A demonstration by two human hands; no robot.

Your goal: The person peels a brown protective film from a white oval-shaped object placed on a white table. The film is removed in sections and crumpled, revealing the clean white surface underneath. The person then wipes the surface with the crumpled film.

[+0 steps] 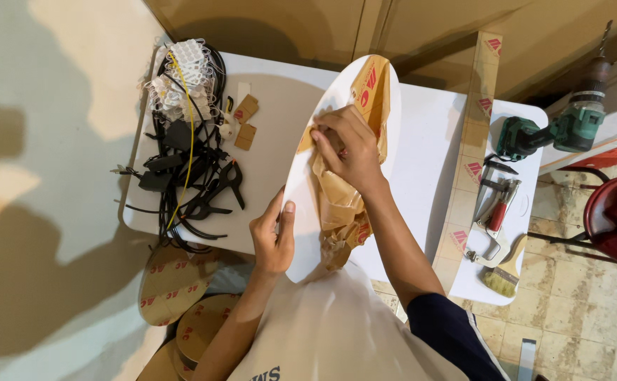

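Here the left hand [273,236] grips the lower edge of a white oval plastic panel [305,204], tilted above the white table [421,148]. The right hand [344,148] pinches the crumpled brown protective paper [340,204] on the panel. Black clamps [202,190] lie near, on the left.

white oval panel [301,190] | centre of frame, tilted up on edge over the counter | brown backing paper [340,201] | half peeled, crumpled on panel's face, still stuck at upper end
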